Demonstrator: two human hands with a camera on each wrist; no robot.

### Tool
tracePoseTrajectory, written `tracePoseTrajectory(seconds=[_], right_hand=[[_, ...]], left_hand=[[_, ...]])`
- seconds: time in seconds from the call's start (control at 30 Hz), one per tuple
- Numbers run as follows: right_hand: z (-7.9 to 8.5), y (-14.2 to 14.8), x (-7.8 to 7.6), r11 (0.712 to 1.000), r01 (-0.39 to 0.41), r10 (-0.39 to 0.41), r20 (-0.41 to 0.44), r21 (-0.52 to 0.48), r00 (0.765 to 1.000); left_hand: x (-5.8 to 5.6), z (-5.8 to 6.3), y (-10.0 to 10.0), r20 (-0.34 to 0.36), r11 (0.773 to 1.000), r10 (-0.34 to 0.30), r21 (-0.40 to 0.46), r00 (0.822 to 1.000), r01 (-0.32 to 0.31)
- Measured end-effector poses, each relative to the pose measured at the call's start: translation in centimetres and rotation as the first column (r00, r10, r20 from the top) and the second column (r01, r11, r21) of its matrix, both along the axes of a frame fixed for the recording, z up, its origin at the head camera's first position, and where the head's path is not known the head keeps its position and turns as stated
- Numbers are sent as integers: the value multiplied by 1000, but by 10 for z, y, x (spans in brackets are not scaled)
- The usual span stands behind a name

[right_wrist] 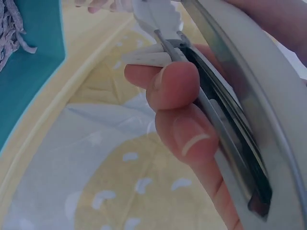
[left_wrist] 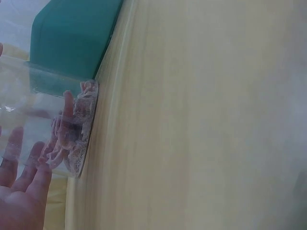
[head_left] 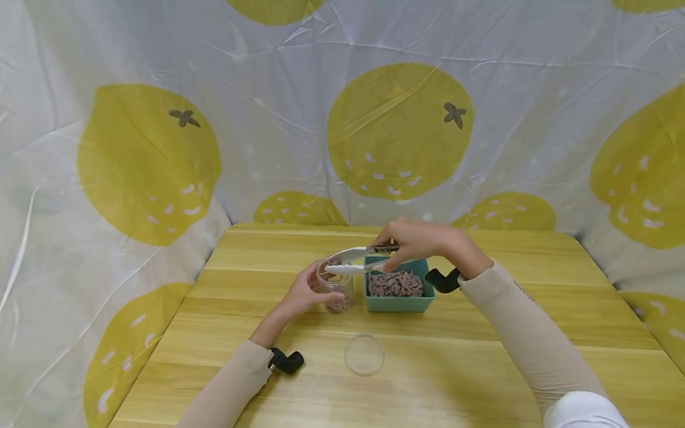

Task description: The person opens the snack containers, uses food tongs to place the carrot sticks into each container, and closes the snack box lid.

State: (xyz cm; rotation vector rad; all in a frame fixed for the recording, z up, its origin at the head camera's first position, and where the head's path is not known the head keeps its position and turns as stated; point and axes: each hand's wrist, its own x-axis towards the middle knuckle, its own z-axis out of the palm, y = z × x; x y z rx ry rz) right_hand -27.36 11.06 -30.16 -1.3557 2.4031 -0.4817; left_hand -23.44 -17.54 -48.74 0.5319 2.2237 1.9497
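Observation:
My left hand (head_left: 304, 292) grips a clear jar (head_left: 343, 289) standing on the table, thumb on the near side and fingers round the back. Pinkish-brown strips (left_wrist: 72, 127) lie at the jar's bottom in the left wrist view. In my right hand (head_left: 414, 241) I hold metal tongs (right_wrist: 240, 91) with white tips (head_left: 345, 270), which are over the jar's mouth. Whether the tips pinch anything I cannot tell. Just right of the jar, a teal container (head_left: 400, 305) holds a heap of brownish strips (head_left: 396, 285), and the tongs and right hand pass above its back part.
A clear round lid (head_left: 364, 355) lies on the wooden table (head_left: 455, 368) in front of the jar and container. A lemon-print cloth (head_left: 278, 137) hangs behind the table and along its sides. Black camera mounts (head_left: 286, 361) sit on both wrists.

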Motion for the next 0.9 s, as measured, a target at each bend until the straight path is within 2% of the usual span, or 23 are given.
tracePoseTrajectory(seconds=[0.33,0.43,0.63,0.67,0.9], right_hand=[[-2,0,2,1000,6,-6,-13,-4,1000],[-3,2,1,1000,8,-8,-5,-13,1000],[-3,10,0,999,15,-15,12,-44,1000],[-3,12,-1,999,20,-19,20,-49,1000],[-3,33,-4,993,70,-66,46,-98,997]], left_hand=[[2,0,0,10,1000,-3,-2,1000,3],[4,4,1,5,1000,-9,9,1000,9],[3,5,1,26,1000,-12,10,1000,12],[1,2,1,21,1000,-10,5,1000,10],[0,-1,0,-24,1000,-21,17,999,21]])
